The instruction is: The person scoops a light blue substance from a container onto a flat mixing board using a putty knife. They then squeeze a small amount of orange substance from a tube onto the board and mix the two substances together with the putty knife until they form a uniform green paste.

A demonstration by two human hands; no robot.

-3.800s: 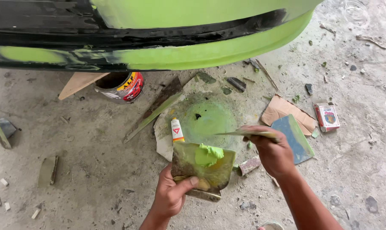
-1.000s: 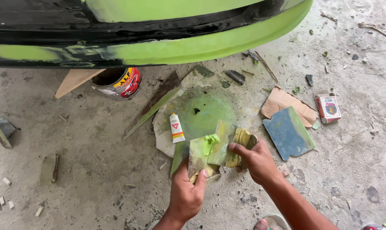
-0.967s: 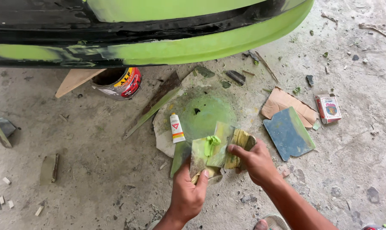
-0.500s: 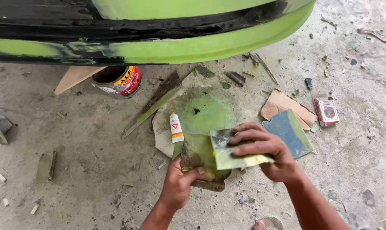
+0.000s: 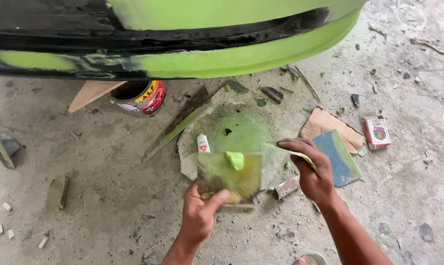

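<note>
One blob of green putty (image 5: 235, 160) is sitting on the square board (image 5: 230, 175) we are gripping from below with our left hand (image 5: 198, 216). Just beside it, our right hand (image 5: 307, 169) is pinching a thin flat spreader (image 5: 291, 152). Beyond both hands, a small tube (image 5: 202, 143) and an open can (image 5: 138, 97) are lying on the floor (image 5: 99, 196) under a green bumper (image 5: 222, 56).

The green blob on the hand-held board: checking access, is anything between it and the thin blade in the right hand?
Nothing visible. The green blob sits exposed on the board; the blade is beside it.
</note>
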